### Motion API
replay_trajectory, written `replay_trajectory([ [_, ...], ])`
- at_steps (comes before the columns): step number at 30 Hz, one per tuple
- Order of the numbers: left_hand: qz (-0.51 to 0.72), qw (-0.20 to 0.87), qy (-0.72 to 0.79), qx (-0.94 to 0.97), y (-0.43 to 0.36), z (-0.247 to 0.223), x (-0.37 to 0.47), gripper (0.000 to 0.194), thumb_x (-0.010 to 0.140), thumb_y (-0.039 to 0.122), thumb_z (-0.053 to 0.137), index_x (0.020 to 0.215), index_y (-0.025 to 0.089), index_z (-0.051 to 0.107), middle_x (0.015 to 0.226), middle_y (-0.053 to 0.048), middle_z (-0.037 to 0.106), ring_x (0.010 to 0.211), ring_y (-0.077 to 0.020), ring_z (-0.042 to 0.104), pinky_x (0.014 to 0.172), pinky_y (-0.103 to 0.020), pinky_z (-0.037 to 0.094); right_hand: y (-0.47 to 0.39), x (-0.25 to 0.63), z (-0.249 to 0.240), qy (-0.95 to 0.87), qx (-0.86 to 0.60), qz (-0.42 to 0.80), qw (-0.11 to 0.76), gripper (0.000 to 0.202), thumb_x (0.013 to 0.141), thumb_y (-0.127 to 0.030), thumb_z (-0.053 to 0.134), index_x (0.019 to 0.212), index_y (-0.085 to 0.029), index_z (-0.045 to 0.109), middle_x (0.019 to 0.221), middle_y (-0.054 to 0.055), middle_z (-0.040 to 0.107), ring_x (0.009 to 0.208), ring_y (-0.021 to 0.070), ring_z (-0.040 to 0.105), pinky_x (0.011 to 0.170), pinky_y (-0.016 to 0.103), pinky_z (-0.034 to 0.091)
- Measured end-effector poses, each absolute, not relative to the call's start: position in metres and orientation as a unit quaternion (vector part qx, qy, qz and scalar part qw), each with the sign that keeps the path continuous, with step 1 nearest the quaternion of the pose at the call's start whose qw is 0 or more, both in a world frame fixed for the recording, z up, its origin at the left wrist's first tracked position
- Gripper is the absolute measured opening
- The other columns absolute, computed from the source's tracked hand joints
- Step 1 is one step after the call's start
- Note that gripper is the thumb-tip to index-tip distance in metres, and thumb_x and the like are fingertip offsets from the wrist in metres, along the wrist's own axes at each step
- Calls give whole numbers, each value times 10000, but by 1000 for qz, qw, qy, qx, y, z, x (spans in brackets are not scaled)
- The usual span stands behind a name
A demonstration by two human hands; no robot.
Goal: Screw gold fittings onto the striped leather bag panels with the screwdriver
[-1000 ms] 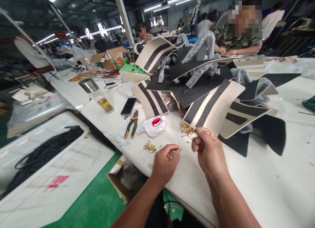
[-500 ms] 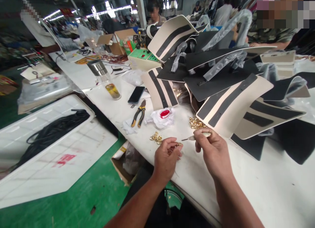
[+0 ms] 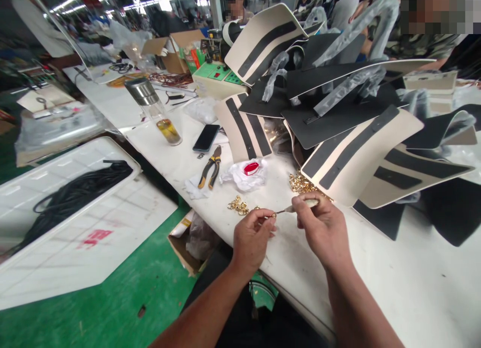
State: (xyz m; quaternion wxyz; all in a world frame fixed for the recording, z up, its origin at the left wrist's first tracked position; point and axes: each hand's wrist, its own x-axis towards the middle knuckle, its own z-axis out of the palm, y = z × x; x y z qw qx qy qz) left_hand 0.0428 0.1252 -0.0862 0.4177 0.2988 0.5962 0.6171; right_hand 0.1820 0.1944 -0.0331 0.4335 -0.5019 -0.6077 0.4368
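My left hand [image 3: 252, 240] pinches a small gold metal fitting [image 3: 274, 215] between thumb and fingertips, just above the white table [image 3: 409, 288]. In my right hand [image 3: 323, 230] is a small screwdriver [image 3: 288, 209] with a pale handle, its thin tip touching or very close to the fitting. Fingers hide most of the fitting, so its shape is unclear. Beyond the left hand lies a small heap of gold fittings [image 3: 238, 205]. A larger pile of gold pieces [image 3: 299, 183] sits past the right hand, against the cream panels.
Pliers [image 3: 210, 168], a phone [image 3: 206, 137], a glass bottle [image 3: 165, 122] and crumpled paper [image 3: 235, 177] with a red item [image 3: 251, 168] stand ahead. Black-and-cream bag panels [image 3: 353, 157] are heaped at right. A white bin [image 3: 124, 150] with black cord is at left. People are behind.
The screwdriver tip has moved left to the fitting; before, a gap lay between them. My view has shifted slightly. Both hands keep their grip.
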Motion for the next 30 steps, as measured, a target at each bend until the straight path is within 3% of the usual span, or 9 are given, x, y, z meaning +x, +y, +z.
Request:
replay_trajectory([
  [20, 618, 416, 600, 292, 126, -83, 43, 188, 821, 318, 801, 954, 186, 790, 712, 3, 739, 626, -136, 716, 605, -217, 593, 193, 181, -36, -633, -499, 420, 418, 285, 942, -496, 700, 841, -230, 723, 605, -35, 617, 544, 150, 510, 574, 295, 400],
  [30, 607, 393, 617, 311, 126, -78, 44, 189, 820, 328, 789, 950, 192, 812, 703, 0, 747, 612, -142, 693, 619, -241, 591, 194, 180, -38, -688, -480, 352, 415, 340, 992, -529, 677, 818, -237, 700, 595, -26, 636, 533, 165, 569, 568, 301, 407],
])
